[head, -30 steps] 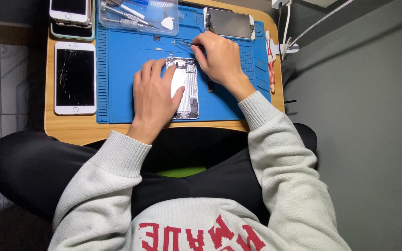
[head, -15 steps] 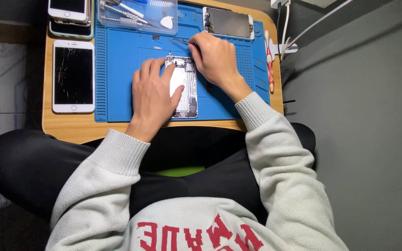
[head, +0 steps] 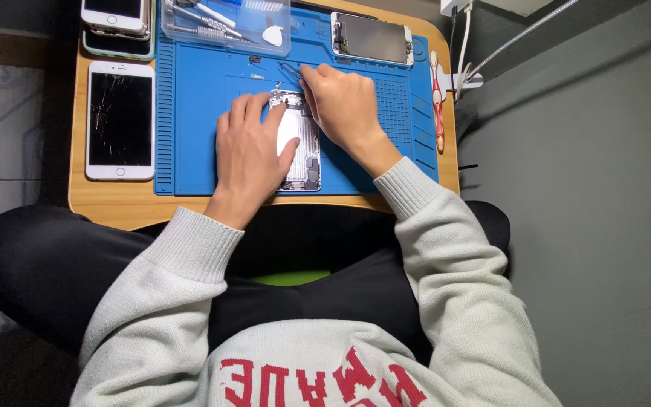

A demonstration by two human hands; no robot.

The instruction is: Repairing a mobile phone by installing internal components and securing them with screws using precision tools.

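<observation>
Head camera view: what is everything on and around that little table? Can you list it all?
Opened phone body: one, silver, middle of mat, under both hands.
Tweezers: one, metal, in right hand, tips at phone's top.
Work mat: one, blue, covers most of table.
Table: one, light wood.
Cracked phone: one, white with black screen, left of mat.
Stacked phones: two or more, far left corner.
Tool tray: one, clear plastic, far edge of mat.
Detached screen: one, dark, far right of mat.
Red-handled tool: one, right edge.
Left hand: flat on phone.
Right hand: gripping tweezers.
</observation>
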